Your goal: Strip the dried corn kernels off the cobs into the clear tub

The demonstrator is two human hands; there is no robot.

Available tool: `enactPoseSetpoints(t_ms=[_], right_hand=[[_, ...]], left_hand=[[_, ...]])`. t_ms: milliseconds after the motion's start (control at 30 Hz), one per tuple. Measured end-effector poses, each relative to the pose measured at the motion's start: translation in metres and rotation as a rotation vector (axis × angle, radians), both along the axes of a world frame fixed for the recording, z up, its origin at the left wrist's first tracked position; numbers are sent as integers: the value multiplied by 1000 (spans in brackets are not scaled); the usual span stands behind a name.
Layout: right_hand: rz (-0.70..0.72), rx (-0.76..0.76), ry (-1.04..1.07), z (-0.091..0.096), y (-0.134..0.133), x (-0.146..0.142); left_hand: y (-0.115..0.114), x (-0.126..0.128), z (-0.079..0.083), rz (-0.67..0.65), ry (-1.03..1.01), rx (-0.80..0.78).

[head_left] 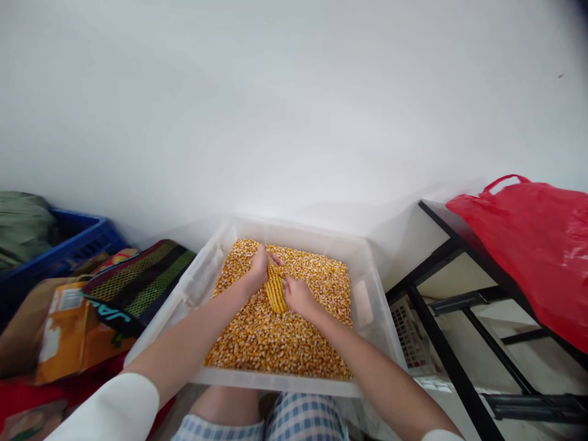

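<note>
A yellow corn cob [276, 293], its kernels still in rows, is held at a tilt above a bed of loose corn kernels [280, 346]. My left hand [260, 267] is wrapped round its upper end. On the cob's right side my right hand [299, 295] is closed, with its fingertips against the kernels. Something thin seems to stick out from those fingers, but it is too small to name. The kernels fill the bottom of a translucent plastic bin [294, 381], which stands in front of my knees.
A white wall [294, 110] rises right behind the bin. To the left are a blue crate [96, 236], a mesh bag [138, 282] and a cardboard box [68, 331]. On the right, a red plastic bag [537, 245] lies on a black-framed table [436, 349], with a white basket [408, 334] below.
</note>
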State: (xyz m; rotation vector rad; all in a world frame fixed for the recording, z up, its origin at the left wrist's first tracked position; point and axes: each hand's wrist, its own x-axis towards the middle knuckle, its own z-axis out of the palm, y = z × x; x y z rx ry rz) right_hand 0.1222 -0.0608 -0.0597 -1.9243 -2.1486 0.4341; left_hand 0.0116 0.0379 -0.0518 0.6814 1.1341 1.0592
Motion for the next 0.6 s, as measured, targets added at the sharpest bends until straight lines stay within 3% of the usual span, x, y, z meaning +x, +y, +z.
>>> enactPoseSetpoints(t_ms=[167,600], right_hand=[[16,4,25,1,4,7],[119,-69,27,23,3,18]], left_hand=[[6,-8,-5,14,-46,-76],[-1,-1,1,-72,-117,-9]])
